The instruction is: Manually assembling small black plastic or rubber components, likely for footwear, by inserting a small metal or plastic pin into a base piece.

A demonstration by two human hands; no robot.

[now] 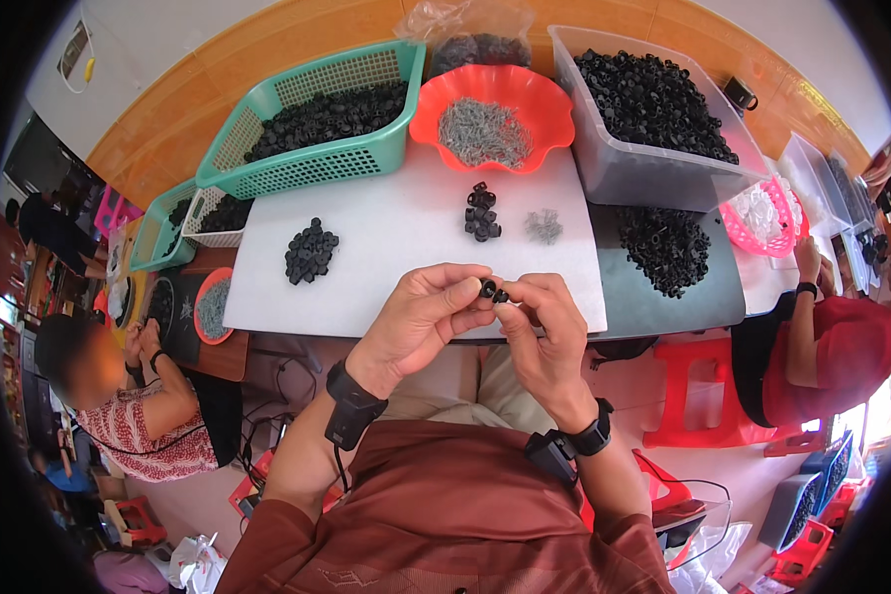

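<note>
At the wrists, nearest the body, wears black boxy devices. Just over the near edge of the white table, pinches one small black part between thumb and fingers of the left hand and grips another black part close beside it in the fingertips of the right hand; cannot tell whether joined. Farther in, has a loose pile of black parts on the left, a smaller black cluster straight ahead and, just right of the cluster, a little heap of pale grey pieces. Along the far side, faces a green basket full of black parts, then a scalloped red bowl holding grey pieces, then a translucent bin heaped with black parts. Behind the bowl, has a clear bag with dark contents.
</note>
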